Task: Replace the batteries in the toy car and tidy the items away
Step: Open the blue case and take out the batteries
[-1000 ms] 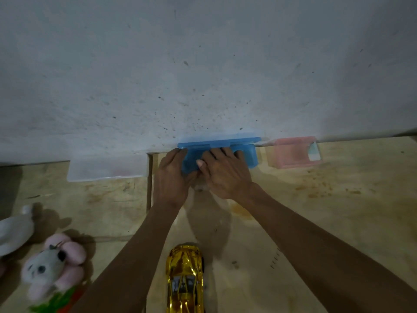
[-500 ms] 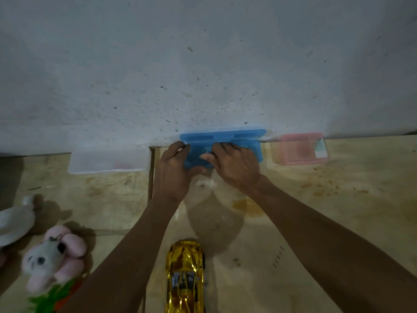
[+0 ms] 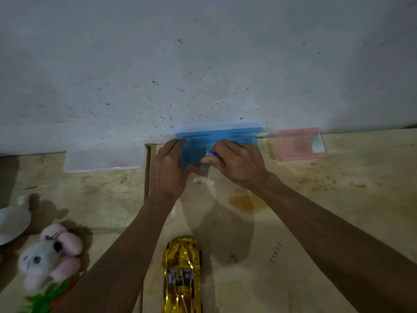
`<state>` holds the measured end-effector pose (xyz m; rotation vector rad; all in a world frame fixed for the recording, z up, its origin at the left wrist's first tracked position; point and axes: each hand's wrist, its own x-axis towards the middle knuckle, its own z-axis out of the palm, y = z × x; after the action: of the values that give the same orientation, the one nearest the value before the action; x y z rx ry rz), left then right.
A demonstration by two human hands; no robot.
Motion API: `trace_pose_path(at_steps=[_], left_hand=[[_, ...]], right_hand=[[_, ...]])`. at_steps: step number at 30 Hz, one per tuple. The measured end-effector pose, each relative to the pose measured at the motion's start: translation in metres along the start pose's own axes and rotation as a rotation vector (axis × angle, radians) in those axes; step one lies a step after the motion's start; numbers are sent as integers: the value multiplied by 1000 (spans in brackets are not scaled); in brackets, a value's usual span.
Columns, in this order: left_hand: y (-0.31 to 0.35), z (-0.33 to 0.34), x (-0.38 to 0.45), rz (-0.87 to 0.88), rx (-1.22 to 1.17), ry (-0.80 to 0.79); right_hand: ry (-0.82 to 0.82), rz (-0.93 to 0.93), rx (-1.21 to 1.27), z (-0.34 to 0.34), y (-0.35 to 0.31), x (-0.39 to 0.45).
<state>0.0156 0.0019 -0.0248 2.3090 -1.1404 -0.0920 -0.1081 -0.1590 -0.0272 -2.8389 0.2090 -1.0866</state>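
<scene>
Pale, stained plywood forms the tabletop, its boards meeting at a dark seam left of centre and running back to a grey, pitted, speckled wall in dim light. Against the foot of that wall stand three plastic boxes: a clear box at left, a blue box in the middle with its lid raised against the wall, and a pink box at right. The left hand grips the blue box's left end, fingers curled over its edge. The right hand pinches a small blue-and-silver object between thumb and fingers at the box's front; it is too small and blurred to name for certain. The gold car sits upright on the near part of the tabletop between the two forearms, nose toward the wall, well apart from the boxes and untouched. At the lower left edge lie a pink-and-white plush and, behind it, a white plush, partly cut off.
</scene>
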Motion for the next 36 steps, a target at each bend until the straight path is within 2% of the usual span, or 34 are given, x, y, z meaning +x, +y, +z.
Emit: trace_pose_path(at_steps=[6,22,24,26,29,32,36], left_hand=[[5,-5,1,-53,22,-6],[7,-8,2,-63,-26,-13],[9,-8,0,-62,-29,11],[15,-9,-3,-67,-7,44],[26,-13,-9,-171,13,71],[34,-17,-16,-212,56,91],[30,-17,-20,20,141,74]], right_hand=[[-141,259,-104,-35,-41,-49],[-410,276,-120,-31,-65,-86],[-393,304,-80,-37,-65,-81],[-262,363,-66,-48,-62,-68],[-62,451,-81,-61,-44,-39],[-148,457,-122,-65,-18,-21],[-273,361,-124,-56,3,-34]])
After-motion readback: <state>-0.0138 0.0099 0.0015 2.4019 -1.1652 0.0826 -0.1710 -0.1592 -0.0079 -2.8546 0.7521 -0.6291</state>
